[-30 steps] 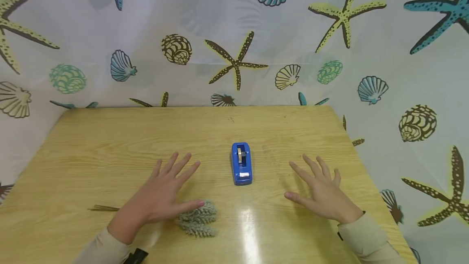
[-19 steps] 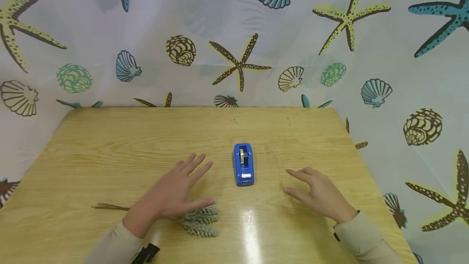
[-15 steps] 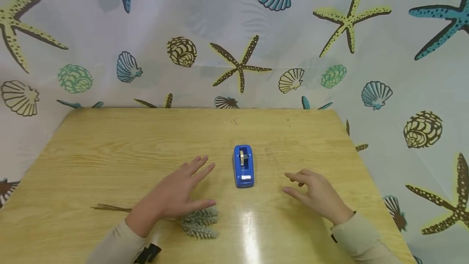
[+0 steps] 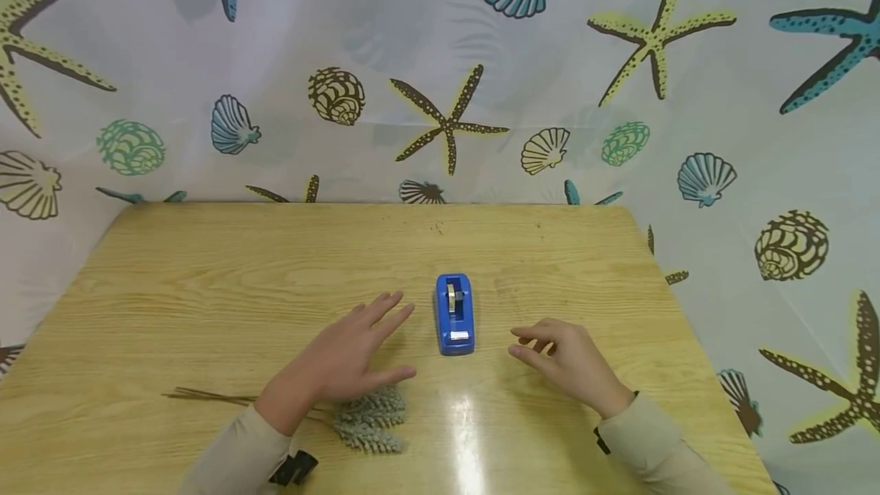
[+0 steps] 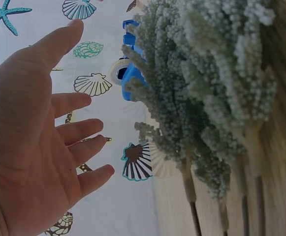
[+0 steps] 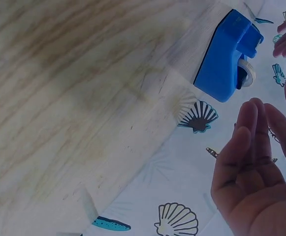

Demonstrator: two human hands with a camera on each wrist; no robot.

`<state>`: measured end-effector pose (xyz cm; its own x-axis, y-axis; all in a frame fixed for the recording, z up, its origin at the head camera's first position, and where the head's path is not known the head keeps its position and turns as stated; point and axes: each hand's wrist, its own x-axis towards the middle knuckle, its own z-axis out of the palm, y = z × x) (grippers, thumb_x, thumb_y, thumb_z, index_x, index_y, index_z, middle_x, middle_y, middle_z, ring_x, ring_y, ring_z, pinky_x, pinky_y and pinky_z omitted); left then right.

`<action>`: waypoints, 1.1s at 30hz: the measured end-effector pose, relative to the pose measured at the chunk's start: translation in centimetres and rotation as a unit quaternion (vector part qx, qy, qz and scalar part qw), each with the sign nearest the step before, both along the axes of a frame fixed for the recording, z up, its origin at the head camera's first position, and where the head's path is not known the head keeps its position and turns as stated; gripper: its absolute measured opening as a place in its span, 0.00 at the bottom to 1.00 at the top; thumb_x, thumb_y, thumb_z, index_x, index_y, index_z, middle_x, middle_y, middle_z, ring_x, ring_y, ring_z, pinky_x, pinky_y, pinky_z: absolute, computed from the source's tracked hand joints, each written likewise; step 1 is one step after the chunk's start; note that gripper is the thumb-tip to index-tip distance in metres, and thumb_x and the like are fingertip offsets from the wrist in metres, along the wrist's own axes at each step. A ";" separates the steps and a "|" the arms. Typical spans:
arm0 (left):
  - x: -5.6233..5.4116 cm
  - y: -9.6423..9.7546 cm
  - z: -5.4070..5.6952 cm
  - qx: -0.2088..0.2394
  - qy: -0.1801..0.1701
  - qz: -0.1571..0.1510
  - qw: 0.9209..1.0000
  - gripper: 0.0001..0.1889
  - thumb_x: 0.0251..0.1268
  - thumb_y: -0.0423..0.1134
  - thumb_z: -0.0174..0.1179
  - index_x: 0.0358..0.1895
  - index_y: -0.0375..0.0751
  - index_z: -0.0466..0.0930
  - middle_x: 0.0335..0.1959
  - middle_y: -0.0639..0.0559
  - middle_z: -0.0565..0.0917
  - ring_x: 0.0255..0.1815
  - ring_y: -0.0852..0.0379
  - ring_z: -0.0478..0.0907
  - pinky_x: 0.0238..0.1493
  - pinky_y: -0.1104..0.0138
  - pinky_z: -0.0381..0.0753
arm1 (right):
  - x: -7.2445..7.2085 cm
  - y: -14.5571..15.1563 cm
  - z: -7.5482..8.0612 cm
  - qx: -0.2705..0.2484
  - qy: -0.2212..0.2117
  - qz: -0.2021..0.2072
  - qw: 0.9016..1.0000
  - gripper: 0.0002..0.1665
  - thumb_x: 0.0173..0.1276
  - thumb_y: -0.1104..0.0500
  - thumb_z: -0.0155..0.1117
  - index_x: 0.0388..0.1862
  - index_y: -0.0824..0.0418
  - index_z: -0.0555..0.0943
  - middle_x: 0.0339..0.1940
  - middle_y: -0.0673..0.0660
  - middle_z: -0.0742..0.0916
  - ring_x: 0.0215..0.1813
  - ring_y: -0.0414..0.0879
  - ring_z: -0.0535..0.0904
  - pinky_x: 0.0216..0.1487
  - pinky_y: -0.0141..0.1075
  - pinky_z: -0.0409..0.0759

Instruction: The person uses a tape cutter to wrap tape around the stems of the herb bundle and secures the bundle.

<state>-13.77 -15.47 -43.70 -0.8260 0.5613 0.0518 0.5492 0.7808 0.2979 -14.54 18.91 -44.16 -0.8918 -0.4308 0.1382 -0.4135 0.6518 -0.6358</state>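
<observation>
Left hand (image 4: 347, 354), released, hung seemingly just above grey-green sprigs (image 4: 371, 430); right hand (image 4: 576, 369), free and loosely bent, was between blue tape dispenser (image 4: 454, 336) and right tabletop (image 4: 639, 312) edge.

Your head camera looks forward and down across the table (image 4: 241, 273) to the far cloth (image 4: 275, 37). Your wrist cameras, their views turned sideways, look farward from close beside your left hand (image 5: 29, 140) and right hand (image 6: 261, 189); both catch the blue tape dispenser (image 6: 221, 59).

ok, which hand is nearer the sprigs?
Left. The left hand is just above the sprigs, not touching; the right hand is farther off to their right, beyond the dispenser.
</observation>
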 end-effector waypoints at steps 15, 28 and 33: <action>-2.0 0.8 -1.4 0.021 -0.031 0.004 0.999 0.46 0.66 0.70 0.53 0.80 0.47 0.53 0.81 0.45 0.55 0.75 0.41 0.65 0.69 0.46 0.71 | -0.7 -2.2 -0.7 -0.031 -0.056 -0.018 0.998 0.17 0.68 0.53 0.70 0.49 0.62 0.88 0.39 0.53 0.91 0.33 0.38 0.82 0.37 0.28 0.81; -2.6 2.0 -2.7 0.033 -0.079 0.032 0.996 0.48 0.64 0.67 0.59 0.80 0.46 0.54 0.81 0.43 0.55 0.78 0.38 0.60 0.72 0.43 0.66 | -1.2 -4.6 -1.9 -0.078 -0.153 -0.057 0.983 0.14 0.67 0.53 0.70 0.46 0.59 0.89 0.39 0.54 0.90 0.30 0.41 0.81 0.29 0.32 0.80; -3.2 2.4 -3.0 0.032 -0.076 0.037 0.996 0.48 0.64 0.67 0.58 0.80 0.48 0.52 0.81 0.44 0.55 0.79 0.40 0.58 0.73 0.45 0.64 | -2.0 -5.1 -2.3 -0.109 -0.181 -0.054 0.976 0.13 0.67 0.52 0.70 0.45 0.58 0.89 0.40 0.55 0.91 0.30 0.44 0.82 0.28 0.33 0.81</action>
<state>-16.93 -13.10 -46.66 -0.8661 0.4980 -0.0426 0.4357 0.7939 0.4241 -16.49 13.77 -46.48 -0.9377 -0.3275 -0.1162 -0.0731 0.5127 -0.8554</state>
